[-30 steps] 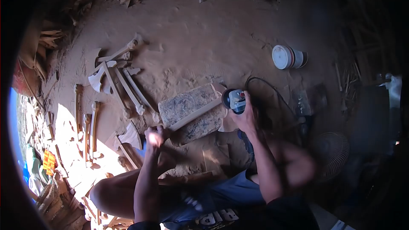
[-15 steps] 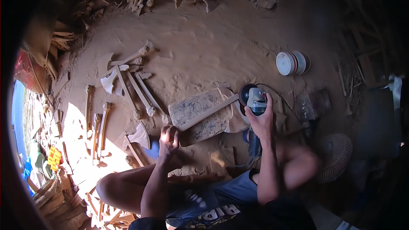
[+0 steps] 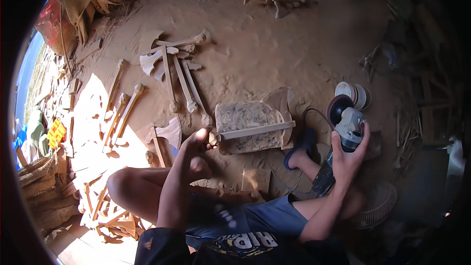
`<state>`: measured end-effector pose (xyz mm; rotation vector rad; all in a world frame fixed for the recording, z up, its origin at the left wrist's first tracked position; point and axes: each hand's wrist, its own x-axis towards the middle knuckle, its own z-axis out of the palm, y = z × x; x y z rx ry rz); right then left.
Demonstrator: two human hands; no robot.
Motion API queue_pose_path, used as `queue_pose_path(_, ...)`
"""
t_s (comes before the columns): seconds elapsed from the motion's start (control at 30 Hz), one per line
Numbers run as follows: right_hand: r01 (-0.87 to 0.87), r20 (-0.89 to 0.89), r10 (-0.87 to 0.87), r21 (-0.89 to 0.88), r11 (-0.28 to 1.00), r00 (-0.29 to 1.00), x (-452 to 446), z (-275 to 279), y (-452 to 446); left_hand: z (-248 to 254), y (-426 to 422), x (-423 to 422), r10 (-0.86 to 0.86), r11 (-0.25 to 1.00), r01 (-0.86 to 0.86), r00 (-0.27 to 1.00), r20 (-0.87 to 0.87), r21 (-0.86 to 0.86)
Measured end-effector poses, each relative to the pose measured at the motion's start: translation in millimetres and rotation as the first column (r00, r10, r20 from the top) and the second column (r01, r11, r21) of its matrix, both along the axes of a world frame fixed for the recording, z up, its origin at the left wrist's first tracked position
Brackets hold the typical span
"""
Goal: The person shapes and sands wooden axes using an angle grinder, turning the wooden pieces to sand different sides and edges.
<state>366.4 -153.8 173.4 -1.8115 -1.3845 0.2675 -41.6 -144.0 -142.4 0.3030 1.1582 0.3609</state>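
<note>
My left hand (image 3: 197,140) is closed around the knobbed end of a wooden axe (image 3: 255,130). The axe's pale handle lies nearly level across a worn, stained block (image 3: 240,113), and its thin blade parts show near the far right end. Off to the right, my right hand (image 3: 349,153) grips an angle grinder (image 3: 351,123) from above. The grinder's dark round disc (image 3: 339,109) faces up and left, apart from the axe. Whether the disc is spinning cannot be told.
Several carved wooden axes (image 3: 176,76) lie on the dusty ground ahead, with more pieces (image 3: 128,110) at left. A white tub (image 3: 360,96) stands behind the grinder. The cord (image 3: 314,111) curves beside my sandalled foot (image 3: 299,153). A fan guard (image 3: 377,206) is at lower right.
The grinder has moved right, away from the axe handle's end. My left hand has turned the axe to lie more level over the block. The camera view has shifted too.
</note>
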Motion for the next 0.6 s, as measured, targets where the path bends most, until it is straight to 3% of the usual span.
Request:
queue_pose_path(0.03, -0.044, -0.036, 0.042, -0.039, 0.998, 0.998, -5, -13, -3, -18, -4, 18, 0.259, 0.96, -0.264, 0.963, -0.07, -0.087)
queue_pose_path(0.1, -0.155, 0.021, 0.158, -0.107, 0.982, 0.987, -24, -39, -6, -9, -16, 19, 0.166, 0.979, -0.167, 0.986, -0.025, -0.119)
queue_pose_path(0.13, -0.225, -0.032, 0.222, -0.146, 0.963, 0.974, -33, -63, -6, 3, -20, 28, 0.202, 0.971, -0.219, 0.967, -0.156, -0.097)
queue_pose_path(0.17, -0.293, -0.09, 0.281, -0.181, 0.939, 0.956, -45, -81, -8, -25, -31, 27, 0.211, 0.953, -0.171, 0.967, -0.143, 0.249)
queue_pose_path(0.2, -0.33, -0.133, 0.303, -0.326, 0.886, 0.944, -63, -84, -10, -80, -45, 24, 0.214, 0.816, -0.103, 0.968, -0.132, 0.568)
queue_pose_path(0.27, -0.403, -0.168, 0.371, -0.509, 0.761, 0.913, -93, -98, -13, 5, -40, 33, 0.241, 0.901, -0.21, 0.97, -0.038, 0.379)
queue_pose_path(0.3, -0.437, -0.159, 0.426, -0.555, 0.708, 0.891, -102, -118, -13, 19, -39, 34, 0.27, 0.907, -0.203, 0.952, -0.141, 0.368)
queue_pose_path(0.33, -0.494, -0.187, 0.468, -0.496, 0.714, 0.864, -109, -145, -16, -41, -44, 31, 0.236, 0.604, 0.394, 0.742, -0.628, 0.693)
queue_pose_path(0.4, -0.562, -0.24, 0.513, -0.466, 0.684, 0.824, -126, -167, -20, -60, -50, 37, 0.302, 0.437, 0.757, 0.386, -0.872, 0.486)
queue_pose_path(0.47, -0.574, -0.258, 0.522, -0.505, 0.644, 0.813, -143, -156, -19, -62, -47, 49, 0.286, 0.794, 0.347, 0.51, -0.811, 0.498)
queue_pose_path(0.5, -0.572, -0.247, 0.528, -0.513, 0.64, 0.812, -148, -155, -19, -69, -45, 50, 0.305, 0.902, 0.08, 0.578, -0.757, 0.424)
queue_pose_path(0.6, -0.576, -0.245, 0.54, -0.537, 0.616, 0.805, -156, -150, -19, -88, -54, 52, 0.383, 0.786, 0.32, 0.419, -0.824, 0.528)
